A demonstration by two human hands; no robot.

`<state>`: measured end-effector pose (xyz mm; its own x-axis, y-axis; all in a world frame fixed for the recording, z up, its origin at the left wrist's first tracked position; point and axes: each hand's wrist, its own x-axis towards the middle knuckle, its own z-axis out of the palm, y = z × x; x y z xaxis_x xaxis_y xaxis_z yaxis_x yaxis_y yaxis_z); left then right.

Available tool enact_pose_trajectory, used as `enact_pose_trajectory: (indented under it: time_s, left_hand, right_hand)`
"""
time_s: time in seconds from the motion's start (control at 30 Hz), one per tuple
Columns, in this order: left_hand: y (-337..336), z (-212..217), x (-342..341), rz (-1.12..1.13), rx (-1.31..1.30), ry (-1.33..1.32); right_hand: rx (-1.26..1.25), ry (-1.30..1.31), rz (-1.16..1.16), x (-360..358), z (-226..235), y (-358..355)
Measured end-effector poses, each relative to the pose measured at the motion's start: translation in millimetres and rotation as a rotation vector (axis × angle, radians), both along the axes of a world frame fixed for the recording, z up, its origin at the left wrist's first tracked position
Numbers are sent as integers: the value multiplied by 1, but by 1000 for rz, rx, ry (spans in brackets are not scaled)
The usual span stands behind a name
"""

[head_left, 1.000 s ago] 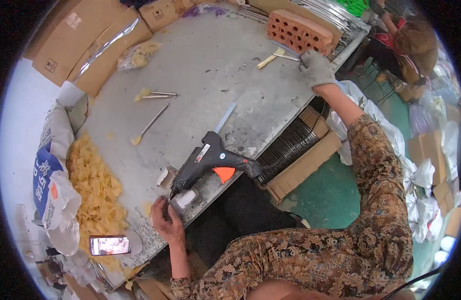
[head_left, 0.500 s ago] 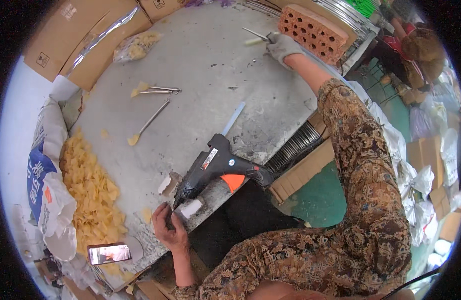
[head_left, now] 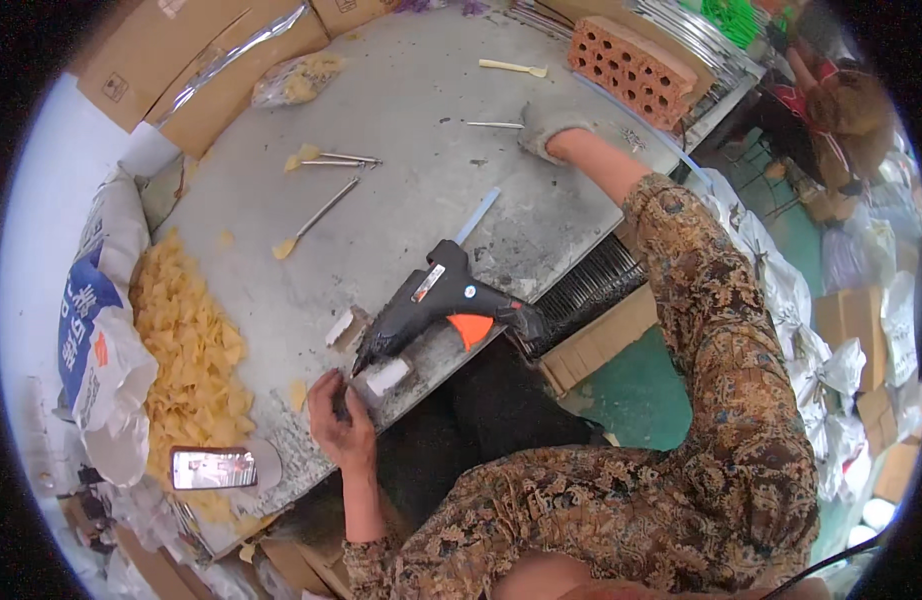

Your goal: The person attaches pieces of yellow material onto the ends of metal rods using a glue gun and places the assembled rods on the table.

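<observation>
Metal rod (head_left: pixel 495 125) beyond glue gun (head_left: pixel 433 305), long axis crosswise, visible end pointing left. Gloved right hand (head_left: pixel 548 132) closed on other end, hiding it. Left hand (head_left: pixel 342 425) near gun's nozzle (head_left: pixel 362 361), fingers half-curled; whether holding anything, cannot tell.

Cardboard boxes (head_left: pixel 131 75) stood far left, a holed red brick (head_left: pixel 626 62) far right.
Phone (head_left: pixel 213 468), screen lit, lay near left; white-and-blue sack (head_left: pixel 103 330) slumped along the left side. Bright green pile (head_left: pixel 731 18) showed behind the brick, too small to identify. Co-worker (head_left: pixel 846 115) was off to the right, partly blurred. White plastic bags (head_left: pixel 831 450) cluttered the green floor (head_left: pixel 646 390) there.
</observation>
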<state>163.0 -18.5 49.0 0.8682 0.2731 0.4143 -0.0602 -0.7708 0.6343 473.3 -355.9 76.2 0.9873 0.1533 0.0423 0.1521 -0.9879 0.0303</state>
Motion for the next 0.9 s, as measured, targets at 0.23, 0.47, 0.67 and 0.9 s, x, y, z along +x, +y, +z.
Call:
enact_pose_trajectory:
  time_s: [0.23,0.47,0.67,0.9]
  left_hand:
    - [4,-5,-1,-36,-27,-107]
    - [12,-18,-7,29,-306,-194]
    - [9,-4,-22,-2,5,-118]
    - [7,-10,-21,-52,221,-209]
  right_hand:
    - [1683,570,189,-105,55,11]
    - [2014,959,377,-204,85,13]
    - [1609,439,52,-163,62,-46]
    - [1895,523,71,-131,76,-93]
